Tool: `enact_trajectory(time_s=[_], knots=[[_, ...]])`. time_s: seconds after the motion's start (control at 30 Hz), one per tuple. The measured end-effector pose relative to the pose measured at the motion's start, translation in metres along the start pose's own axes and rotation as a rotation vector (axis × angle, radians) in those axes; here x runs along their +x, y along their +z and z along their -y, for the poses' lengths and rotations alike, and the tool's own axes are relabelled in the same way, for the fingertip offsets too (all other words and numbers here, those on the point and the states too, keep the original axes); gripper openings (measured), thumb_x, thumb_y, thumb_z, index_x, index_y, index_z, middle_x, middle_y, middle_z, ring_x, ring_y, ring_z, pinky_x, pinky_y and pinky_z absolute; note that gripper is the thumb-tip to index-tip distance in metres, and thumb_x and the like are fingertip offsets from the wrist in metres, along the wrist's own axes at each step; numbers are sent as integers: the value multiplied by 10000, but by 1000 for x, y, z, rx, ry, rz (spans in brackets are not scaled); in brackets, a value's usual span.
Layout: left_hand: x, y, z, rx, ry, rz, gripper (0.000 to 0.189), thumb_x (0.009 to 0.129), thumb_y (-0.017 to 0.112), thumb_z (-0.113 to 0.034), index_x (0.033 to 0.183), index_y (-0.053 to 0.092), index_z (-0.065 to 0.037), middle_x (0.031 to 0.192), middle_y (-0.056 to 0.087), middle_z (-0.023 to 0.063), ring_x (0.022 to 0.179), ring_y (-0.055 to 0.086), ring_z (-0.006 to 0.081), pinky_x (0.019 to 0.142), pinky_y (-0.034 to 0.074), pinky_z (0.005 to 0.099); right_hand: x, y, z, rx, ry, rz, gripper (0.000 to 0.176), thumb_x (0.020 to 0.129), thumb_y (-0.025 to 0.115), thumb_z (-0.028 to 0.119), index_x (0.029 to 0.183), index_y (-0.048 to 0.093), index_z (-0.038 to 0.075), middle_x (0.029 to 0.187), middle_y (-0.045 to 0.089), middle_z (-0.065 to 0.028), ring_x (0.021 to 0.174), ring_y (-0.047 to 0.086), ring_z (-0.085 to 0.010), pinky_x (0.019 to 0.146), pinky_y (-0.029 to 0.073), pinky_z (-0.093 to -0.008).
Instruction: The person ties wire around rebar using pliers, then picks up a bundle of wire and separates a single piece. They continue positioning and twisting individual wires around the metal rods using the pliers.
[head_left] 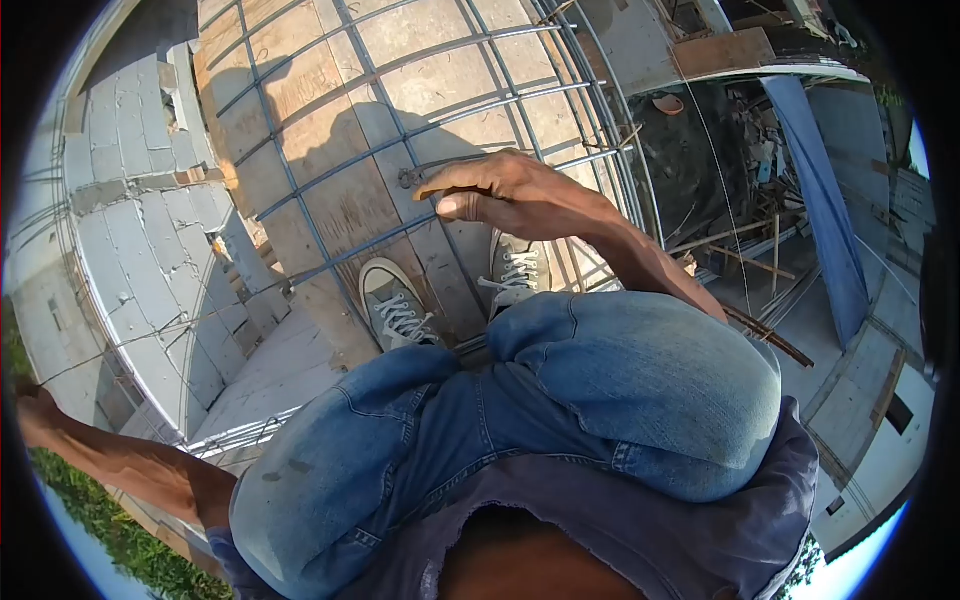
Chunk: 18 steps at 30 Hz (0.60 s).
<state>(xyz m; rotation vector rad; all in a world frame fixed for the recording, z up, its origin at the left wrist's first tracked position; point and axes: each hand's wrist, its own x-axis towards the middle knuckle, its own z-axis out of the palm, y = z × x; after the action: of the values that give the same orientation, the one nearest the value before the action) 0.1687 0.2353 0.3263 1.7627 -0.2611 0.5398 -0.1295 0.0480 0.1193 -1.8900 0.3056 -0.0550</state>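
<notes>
My right hand (pixel 505 192) hovers over a grid of steel rebar (pixel 375 148), its fingers curved forward and the thumb apart from them. Nothing shows between thumb and fingers. Close to the fingertips, a small dark loop (pixel 408 178) sits by a bar crossing; I cannot make out what it is. My left hand (pixel 36 415) is stretched far out to the left, at the dark rim of the view, with its fingers hidden. A thin wire or bar (pixel 185 327) runs from near that hand toward the grid; whether it is held does not show.
Plywood boards (pixel 300 95) lie beneath the rebar, with my shoes (pixel 398 305) on them. Bundled bars (pixel 600 120) curve along the right side. Grey block walling (pixel 150 240) stands left. To the right are a blue sheet (pixel 822 210) and timber pieces (pixel 768 255) lower down.
</notes>
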Motion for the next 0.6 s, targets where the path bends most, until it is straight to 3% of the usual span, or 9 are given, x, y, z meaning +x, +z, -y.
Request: enact_trajectory(time_s=[0.07,0.13,0.2,0.27,0.33,0.4,0.53,0.57,0.6], knots=[[-65,14,-38,53,42,187,328,941,466,-184,1165,590,21,645,438,10,542,394,155,543,362,297,3,-33,-31,-241,117,-371,494,925,525,454,1212,609,60,1012,676,-160,920,652,-245,810,547,-371],[-103,34,-54,99,65,372,325,951,463,-186,1180,587,8,650,442,9,556,408,147,553,372,286,-5,-61,-72,-299,204,-485,488,942,524,429,1229,591,40,1035,669,-179,915,654,-241,829,535,-385],[-116,44,-55,138,74,560,324,960,459,-189,1195,583,-4,655,447,8,571,423,140,564,381,274,-12,-71,-83,-285,356,-397,439,954,531,371,1216,591,24,1047,665,-185,926,652,-247,835,527,-382],[-99,51,-34,172,72,743,322,970,456,-191,1210,580,-16,661,451,7,586,438,132,574,390,263,-16,-57,-98,-371,356,-312,378,954,534,303,1173,595,1,1038,667,-196,974,650,-271,858,511,-371],[-70,54,-7,215,65,905,321,979,452,-193,1225,577,-29,666,456,5,600,452,125,584,399,252,-11,-35,-101,-264,419,-172,343,955,531,263,1174,596,7,1040,666,-204,999,647,-287,859,510,-380],[-36,38,21,286,36,1033,320,989,448,-196,1240,573,-41,671,460,4,615,467,117,594,408,240,-6,-17,-94,-279,306,-178,324,950,535,237,1168,601,6,1031,670,-201,972,655,-288,845,511,-375],[24,-36,53,442,-50,1267,320,1008,441,-200,1271,566,-66,681,469,2,644,496,102,615,427,218,3,-49,-65,-258,290,-179,392,940,555,338,1163,610,20,963,680,-160,833,650,-212,777,493,-337],[-5,-43,90,446,-36,1361,312,1010,438,-197,1264,575,-79,645,363,-22,612,402,101,590,378,262,5,-64,-49,-287,285,-194,396,938,561,350,1157,614,25,947,678,-155,851,645,-219,792,488,-339],[-36,-56,125,394,-263,1419,299,1003,442,-156,1258,576,-76,644,404,-11,637,419,97,636,397,263,7,-80,-32,-318,322,-201,404,932,571,361,1154,618,27,954,677,-154,880,640,-217,816,482,-337]])
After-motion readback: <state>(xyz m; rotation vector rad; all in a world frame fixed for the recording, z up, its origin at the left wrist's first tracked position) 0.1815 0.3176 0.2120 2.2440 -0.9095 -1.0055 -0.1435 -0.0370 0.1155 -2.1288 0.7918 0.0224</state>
